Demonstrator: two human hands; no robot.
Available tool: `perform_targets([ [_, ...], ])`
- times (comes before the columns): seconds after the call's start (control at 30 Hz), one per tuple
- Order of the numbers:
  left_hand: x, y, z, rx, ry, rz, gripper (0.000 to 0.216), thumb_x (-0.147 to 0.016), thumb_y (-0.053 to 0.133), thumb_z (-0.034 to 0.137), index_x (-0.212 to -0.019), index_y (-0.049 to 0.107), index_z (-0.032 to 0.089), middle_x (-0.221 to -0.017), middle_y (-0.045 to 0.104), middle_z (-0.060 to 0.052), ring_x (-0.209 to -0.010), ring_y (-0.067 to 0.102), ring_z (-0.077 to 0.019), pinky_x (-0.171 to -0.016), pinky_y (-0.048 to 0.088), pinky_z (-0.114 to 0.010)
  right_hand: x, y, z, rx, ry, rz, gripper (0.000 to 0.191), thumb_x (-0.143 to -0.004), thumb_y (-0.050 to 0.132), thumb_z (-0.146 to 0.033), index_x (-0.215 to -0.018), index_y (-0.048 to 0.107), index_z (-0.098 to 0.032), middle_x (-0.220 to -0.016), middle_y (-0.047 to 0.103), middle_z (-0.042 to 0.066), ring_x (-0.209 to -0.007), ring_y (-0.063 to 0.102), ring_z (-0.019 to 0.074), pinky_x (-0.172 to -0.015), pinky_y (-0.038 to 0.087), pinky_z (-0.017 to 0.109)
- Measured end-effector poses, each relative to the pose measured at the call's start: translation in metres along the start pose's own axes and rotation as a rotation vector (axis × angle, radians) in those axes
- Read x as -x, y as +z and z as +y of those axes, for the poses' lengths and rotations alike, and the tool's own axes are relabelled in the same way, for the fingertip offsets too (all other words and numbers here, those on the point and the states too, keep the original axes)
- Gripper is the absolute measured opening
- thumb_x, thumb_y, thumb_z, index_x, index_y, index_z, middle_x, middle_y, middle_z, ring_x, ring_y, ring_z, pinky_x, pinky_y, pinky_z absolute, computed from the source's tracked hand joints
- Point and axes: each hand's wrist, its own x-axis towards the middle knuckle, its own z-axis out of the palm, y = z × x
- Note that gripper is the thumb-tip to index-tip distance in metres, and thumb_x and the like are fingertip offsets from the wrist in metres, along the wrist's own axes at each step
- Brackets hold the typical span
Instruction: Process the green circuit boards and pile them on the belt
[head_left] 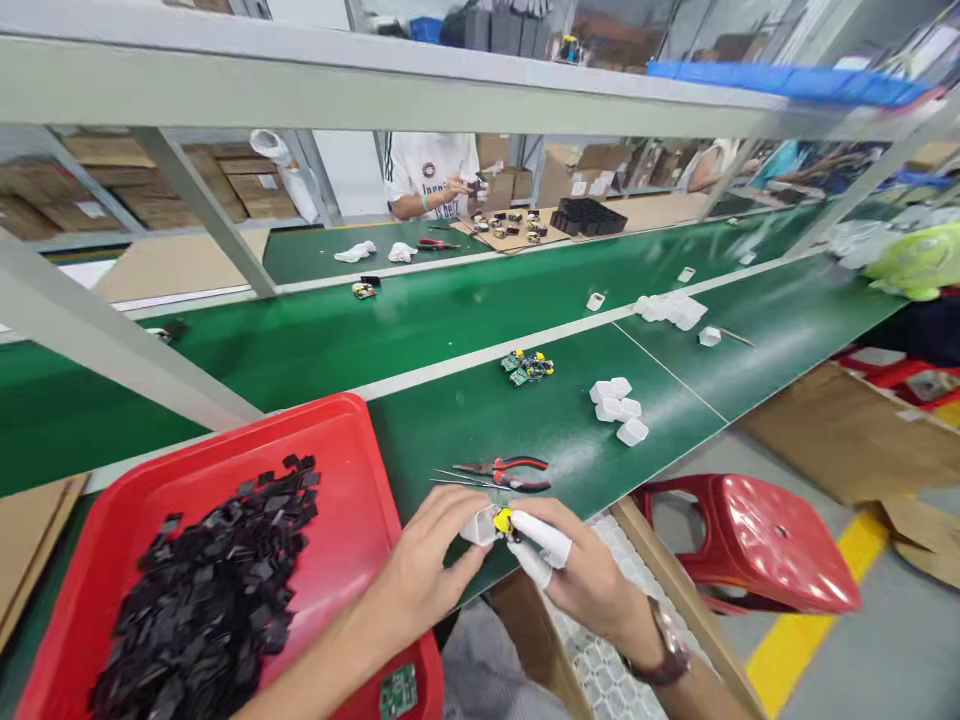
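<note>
White plastic housing (478, 526): left hand (431, 555) is gripping it at the near bench edge; right hand (574, 570) is pinching one yellow-and-black part (503, 521) at its right end. Five loose housings (608, 409) are sitting farther right; one pair of pliers (517, 464) is lying just beyond the hands. Red tray (349, 500), near left, is holding uncountable black pieces (217, 590) plus one green board (398, 692). Carton (679, 600), near right, is holding packed white parts (611, 685).

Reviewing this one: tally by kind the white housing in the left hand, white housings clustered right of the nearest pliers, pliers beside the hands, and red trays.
Held white housing in left hand: 1
Clustered white housings: 5
Near pliers: 1
Red tray: 1
Total: 8
</note>
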Motion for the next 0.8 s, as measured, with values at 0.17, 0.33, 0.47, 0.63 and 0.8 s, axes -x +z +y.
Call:
perform_targets([
  [0.17, 0.002, -0.003, 0.003, -0.005, -0.008, 0.001, 0.042, -0.093, 0.066, 0.006, -0.133, 0.058, 0.018, -0.121, 0.067, -0.010, -0.115, 0.060, -0.0223, -0.098, 0.056, -0.038, -0.004, 0.000, -0.006, 0.023, -0.022, -0.029, 0.067, -0.091, 0.063, 0.004, -0.153, 0.045, -0.017, -0.132, 0.064, 0.018, -0.123, 0.063, 0.0272, -0.100, 0.060, 0.045],
  [0.33, 0.005, -0.005, 0.005, -0.017, -0.023, -0.022, 0.042, -0.095, 0.064, 0.006, -0.134, 0.057, 0.018, -0.122, 0.066, -0.010, -0.115, 0.058, -0.0230, -0.098, 0.055, -0.040, -0.009, 0.001, -0.008, 0.027, -0.037, -0.037, 0.068, -0.090, 0.063, 0.005, -0.153, 0.046, -0.016, -0.130, 0.065, 0.020, -0.121, 0.064, 0.0287, -0.097, 0.061, 0.046],
  [0.47, 0.007, -0.007, 0.005, -0.029, -0.022, -0.028, 0.042, -0.095, 0.064, 0.006, -0.135, 0.056, 0.018, -0.123, 0.065, -0.011, -0.116, 0.056, -0.0230, -0.098, 0.055, -0.040, -0.012, 0.001, -0.009, 0.022, -0.044, -0.065, 0.069, -0.090, 0.064, 0.005, -0.153, 0.046, -0.015, -0.129, 0.065, 0.020, -0.120, 0.064, 0.0295, -0.096, 0.061, 0.047],
  [0.63, 0.010, -0.004, 0.005, -0.054, -0.015, -0.036, 0.042, -0.096, 0.063, 0.006, -0.136, 0.055, 0.016, -0.123, 0.063, -0.011, -0.117, 0.055, -0.0230, -0.099, 0.054, -0.040, -0.012, 0.000, -0.007, 0.005, -0.044, -0.081, 0.069, -0.090, 0.064, 0.005, -0.153, 0.046, -0.017, -0.129, 0.065, 0.019, -0.119, 0.064, 0.0286, -0.096, 0.062, 0.047],
  [0.8, 0.008, 0.000, 0.007, -0.084, -0.015, -0.033, 0.041, -0.096, 0.061, 0.004, -0.135, 0.055, 0.016, -0.123, 0.063, -0.011, -0.117, 0.055, -0.0234, -0.099, 0.054, -0.040, -0.009, -0.001, -0.005, 0.015, -0.061, -0.086, 0.071, -0.089, 0.064, 0.006, -0.153, 0.044, -0.017, -0.128, 0.066, 0.019, -0.118, 0.064, 0.0283, -0.095, 0.062, 0.047],
])
